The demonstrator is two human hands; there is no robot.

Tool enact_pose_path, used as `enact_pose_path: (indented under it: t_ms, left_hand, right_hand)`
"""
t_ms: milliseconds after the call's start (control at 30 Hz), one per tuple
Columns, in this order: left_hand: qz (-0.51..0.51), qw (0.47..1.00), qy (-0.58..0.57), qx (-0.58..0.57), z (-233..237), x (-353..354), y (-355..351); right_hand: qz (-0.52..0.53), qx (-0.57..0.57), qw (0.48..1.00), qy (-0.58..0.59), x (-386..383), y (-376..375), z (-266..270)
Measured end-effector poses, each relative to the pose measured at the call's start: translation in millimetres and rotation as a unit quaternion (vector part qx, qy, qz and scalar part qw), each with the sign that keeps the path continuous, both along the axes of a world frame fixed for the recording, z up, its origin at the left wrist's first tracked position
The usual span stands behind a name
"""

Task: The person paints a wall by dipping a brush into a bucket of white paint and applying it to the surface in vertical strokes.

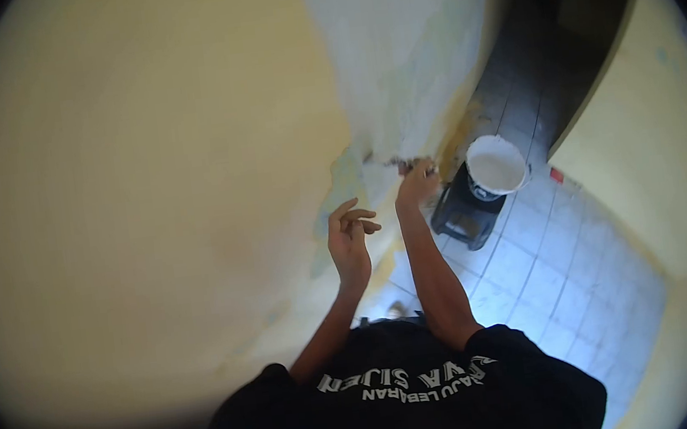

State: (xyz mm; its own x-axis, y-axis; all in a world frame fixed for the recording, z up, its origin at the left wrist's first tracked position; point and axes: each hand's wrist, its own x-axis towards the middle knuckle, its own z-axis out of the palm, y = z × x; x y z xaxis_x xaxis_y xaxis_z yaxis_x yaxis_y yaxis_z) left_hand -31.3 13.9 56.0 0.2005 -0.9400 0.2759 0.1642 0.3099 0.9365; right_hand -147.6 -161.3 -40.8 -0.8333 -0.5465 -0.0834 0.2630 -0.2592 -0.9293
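My left hand [351, 243] hovers in front of the wall, fingers loosely bent and apart, with nothing in it. Farther forward and to the right, my right hand [417, 186] is closed at the wall. A small brownish thing shows at its fingertips, too blurred to name. Dark marks [395, 161] lie on the wall just beside those fingers. The wall carries a large whitish patch [393, 56] with pale green traces, bordered by yellow paint [183, 148].
Right of my right hand, a white-rimmed bucket [496, 166] stands on a dark plastic stool [470, 221]. Pale floor tiles [543, 251] run below, with a small red item [557, 176] on them. Another yellow wall [650, 154] bounds the right side.
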Motion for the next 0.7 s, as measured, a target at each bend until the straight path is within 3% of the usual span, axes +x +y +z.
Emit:
enact_pose_path:
  t_ms: [67,133,233,267,367,500,700]
  left_hand:
    - [-0.002,1.0,0.014,0.0,0.6,-1.1,-1.4]
    - [0.006,1.0,0.029,0.008,-1.7,-2.8,-3.9]
    - [0.021,0.999,0.045,0.013,-2.8,-9.6,-4.0]
    - [0.027,0.998,0.051,0.015,5.5,-19.2,1.5]
    - [0.036,0.997,0.061,0.005,-3.0,-19.6,-4.4]
    - [0.054,0.995,0.078,-0.009,-17.7,-25.3,-15.5]
    - [0.048,0.991,0.116,0.037,-17.0,-36.6,-12.7]
  right_hand:
    - [0.038,-0.053,0.996,0.056,-4.2,-0.8,84.4]
    - [0.063,-0.134,0.989,0.017,-5.1,6.4,156.6]
    - [0.083,-0.254,0.958,-0.1,-9.5,14.7,197.2]
    - [0.106,-0.241,0.96,-0.094,-19.0,18.9,196.6]
    - [0.087,-0.234,0.962,-0.108,-9.0,0.4,102.4]
    - [0.097,-0.018,0.995,0.033,-22.6,19.9,-29.7]
    - [0.069,0.085,0.992,0.055,-61.7,41.7,-59.7]
